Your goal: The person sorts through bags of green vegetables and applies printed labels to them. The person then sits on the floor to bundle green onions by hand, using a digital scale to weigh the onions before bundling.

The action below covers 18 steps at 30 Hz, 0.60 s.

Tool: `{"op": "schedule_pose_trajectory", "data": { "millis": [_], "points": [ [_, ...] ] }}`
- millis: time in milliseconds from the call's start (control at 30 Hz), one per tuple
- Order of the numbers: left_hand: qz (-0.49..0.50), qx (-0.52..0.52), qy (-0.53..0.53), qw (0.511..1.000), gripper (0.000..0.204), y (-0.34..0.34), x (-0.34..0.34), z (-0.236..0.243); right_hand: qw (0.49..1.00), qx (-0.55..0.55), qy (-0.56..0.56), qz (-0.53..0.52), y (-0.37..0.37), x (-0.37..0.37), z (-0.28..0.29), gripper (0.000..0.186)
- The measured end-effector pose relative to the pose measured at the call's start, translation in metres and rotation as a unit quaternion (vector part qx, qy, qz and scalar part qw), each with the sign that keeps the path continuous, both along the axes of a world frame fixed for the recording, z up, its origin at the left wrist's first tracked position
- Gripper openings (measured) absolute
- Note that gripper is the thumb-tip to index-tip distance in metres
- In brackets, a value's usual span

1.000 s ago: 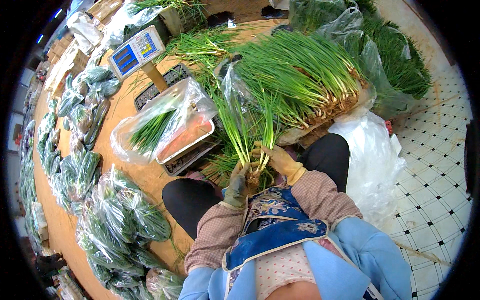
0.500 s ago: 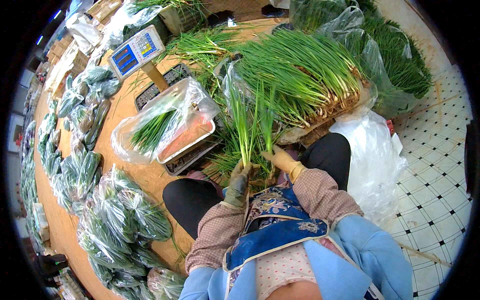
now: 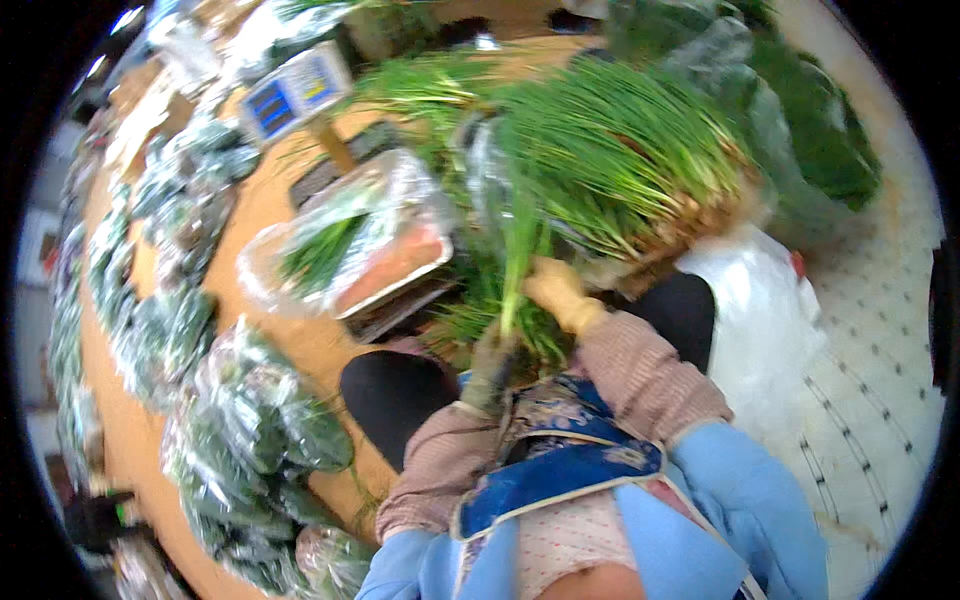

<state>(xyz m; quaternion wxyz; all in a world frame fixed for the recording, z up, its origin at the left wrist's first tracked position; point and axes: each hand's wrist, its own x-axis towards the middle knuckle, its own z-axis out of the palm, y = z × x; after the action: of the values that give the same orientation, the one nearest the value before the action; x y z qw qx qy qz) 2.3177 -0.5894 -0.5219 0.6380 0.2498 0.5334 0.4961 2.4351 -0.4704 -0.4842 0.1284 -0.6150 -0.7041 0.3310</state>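
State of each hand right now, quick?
Left hand: closed, holding green onions upright.
Right hand: beside those stalks; too blurred to tell whether open or closed.

The scale (image 3: 295, 95) stands left of the onion pile (image 3: 620, 150), bagged greens (image 3: 250, 420) further left.

Your left hand (image 3: 488, 366), grey-gloved, curled in grip just below frame centre, blurred. Your right hand (image 3: 556, 290), yellow-gloved, higher and farther right, back toward camera; grip unclear. Your left forearm (image 3: 432, 462) angles up rightward from lower edge, right forearm (image 3: 648, 375) up leftward. Your knees (image 3: 392, 403) bent, spread, flanking both hands.
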Motion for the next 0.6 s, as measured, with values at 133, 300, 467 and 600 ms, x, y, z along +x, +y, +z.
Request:
{"op": "schedule_pose_trajectory", "data": {
  "millis": [133, 300, 467, 600],
  "points": [
    [0.033, 0.135, 0.35, 0.927, 0.021, 0.013, 0.023, -0.043, 0.994, -0.041, -0.079, 0.069, 0.024, 0.022, -0.025, 0.033],
    [-0.022, 0.084, 0.225, 0.97, 0.04, -0.001, 0.05, -0.069, 0.971, -0.126, 0.198, -0.054, -0.03, 0.033, -0.008, 0.027],
    [0.055, 0.03, -0.064, 0.996, 0.025, 0.006, 0.061, -0.077, 0.907, -0.171, 0.336, -0.189, -0.038, 0.033, -0.026, 0.019],
    [-0.035, 0.057, -0.137, 0.988, 0.03, 0.019, 0.048, -0.066, 0.84, -0.181, 0.434, -0.272, 0.008, 0.093, -0.071, 0.021]
  ]
}}
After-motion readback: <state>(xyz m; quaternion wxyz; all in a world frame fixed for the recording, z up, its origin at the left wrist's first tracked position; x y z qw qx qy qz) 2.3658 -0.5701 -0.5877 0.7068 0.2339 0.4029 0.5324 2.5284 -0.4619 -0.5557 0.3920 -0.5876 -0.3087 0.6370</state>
